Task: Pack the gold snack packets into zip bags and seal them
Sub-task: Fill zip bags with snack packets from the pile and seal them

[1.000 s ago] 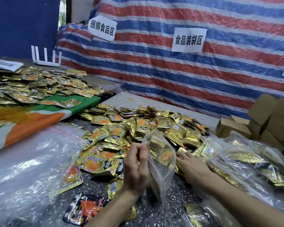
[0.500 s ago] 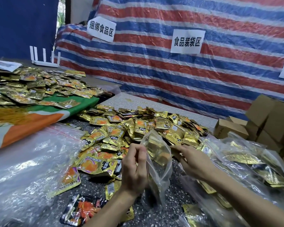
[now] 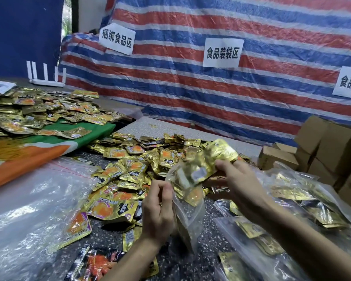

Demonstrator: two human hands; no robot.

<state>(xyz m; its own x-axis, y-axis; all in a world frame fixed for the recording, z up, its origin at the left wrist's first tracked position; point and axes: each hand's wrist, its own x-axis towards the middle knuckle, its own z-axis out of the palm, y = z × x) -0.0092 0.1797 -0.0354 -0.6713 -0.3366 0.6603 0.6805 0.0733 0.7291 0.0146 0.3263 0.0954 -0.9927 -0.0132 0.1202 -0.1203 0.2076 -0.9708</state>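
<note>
My left hand (image 3: 158, 211) pinches the rim of a clear zip bag (image 3: 187, 218) and holds it upright with its mouth open. Several gold packets lie inside it. My right hand (image 3: 238, 179) grips a gold snack packet (image 3: 217, 157) at the bag's mouth, partly inside the rim. A large heap of loose gold packets (image 3: 134, 159) covers the speckled table (image 3: 211, 236) just behind both hands.
Filled zip bags (image 3: 304, 201) lie at the right. A stack of empty clear bags (image 3: 26, 209) lies at the left. Cardboard boxes (image 3: 328, 147) stand at the far right. A second packet pile (image 3: 34, 112) sits on a green and orange cloth (image 3: 39, 147). A striped tarp (image 3: 211, 84) hangs behind.
My right hand left the heap with a gold packet and brought it up to the bag's mouth. My left hand kept holding the bag open.
</note>
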